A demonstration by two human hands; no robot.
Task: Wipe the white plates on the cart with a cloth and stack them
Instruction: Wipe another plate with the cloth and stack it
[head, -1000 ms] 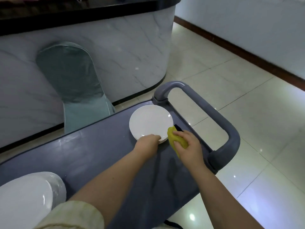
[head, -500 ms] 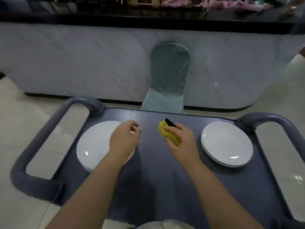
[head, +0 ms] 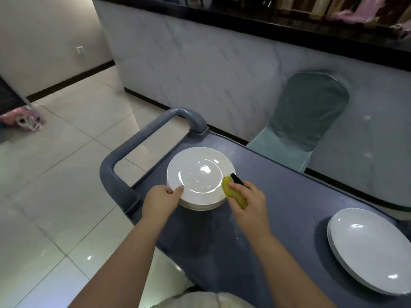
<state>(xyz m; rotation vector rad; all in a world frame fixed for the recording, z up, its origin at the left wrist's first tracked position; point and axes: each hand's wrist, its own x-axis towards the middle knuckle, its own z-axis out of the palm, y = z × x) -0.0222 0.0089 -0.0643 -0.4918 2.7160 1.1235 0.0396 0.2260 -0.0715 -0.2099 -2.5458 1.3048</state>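
At the left end of the grey cart (head: pixel 278 218), just beside its looped handle (head: pixel 124 156), sits a stack of white plates (head: pixel 200 176). My left hand (head: pixel 161 202) grips the stack's near-left rim, thumb flat on top of the top plate's edge and the other fingers curled under, out of sight. Can't tell whether I hold only the top plate or several. My right hand (head: pixel 251 203) is wrapped round a bunched yellow cloth (head: pixel 234 193), fingers curled over it. The cloth touches the right rim of the top plate. A small black bit (head: pixel 236 179) pokes out at the cloth's far end; can't tell what it is. The top plate is glossy, with light glints in its well. A second plate stack (head: pixel 373 250) lies at the cart's right end, well apart from both hands. Behind the cart a chair in a teal cover (head: pixel 309 116) stands against a marble-faced counter (head: pixel 200 74). Pale tiled floor (head: pixel 55 196) lies to the left.
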